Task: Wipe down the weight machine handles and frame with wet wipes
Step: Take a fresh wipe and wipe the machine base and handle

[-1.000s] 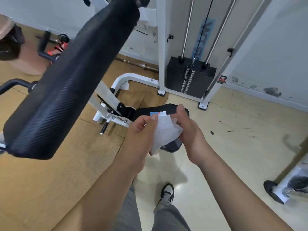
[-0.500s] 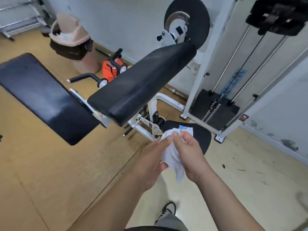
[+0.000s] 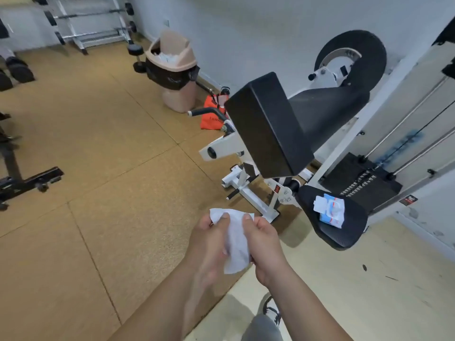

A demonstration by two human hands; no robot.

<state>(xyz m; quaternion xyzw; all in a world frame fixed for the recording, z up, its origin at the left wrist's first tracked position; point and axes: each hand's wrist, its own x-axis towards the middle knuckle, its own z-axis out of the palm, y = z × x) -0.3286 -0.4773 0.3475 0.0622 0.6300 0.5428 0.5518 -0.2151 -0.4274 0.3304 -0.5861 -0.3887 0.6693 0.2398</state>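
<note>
A white wet wipe (image 3: 235, 239) hangs between my two hands at the lower middle of the head view. My left hand (image 3: 209, 244) pinches its upper left edge and my right hand (image 3: 264, 244) grips its right side. The weight machine stands ahead to the right: a white frame (image 3: 222, 150), a black pad (image 3: 268, 124), a black handle (image 3: 208, 111) sticking out to the left, and a weight stack (image 3: 359, 179). A blue and white wipes pack (image 3: 330, 210) with its flap open lies on the black seat (image 3: 344, 232).
A beige bin (image 3: 176, 70) with a black liner stands by the wall, an orange bag (image 3: 211, 114) beside it. A rack (image 3: 86, 20) stands far left at the back. Black equipment feet (image 3: 27, 180) sit at the left edge. My shoe (image 3: 270, 308) is on the pale floor below.
My view has swung left and back, so the machine now sits to the right. Both hands have moved away from the seat with the wipe and are spreading it out.
</note>
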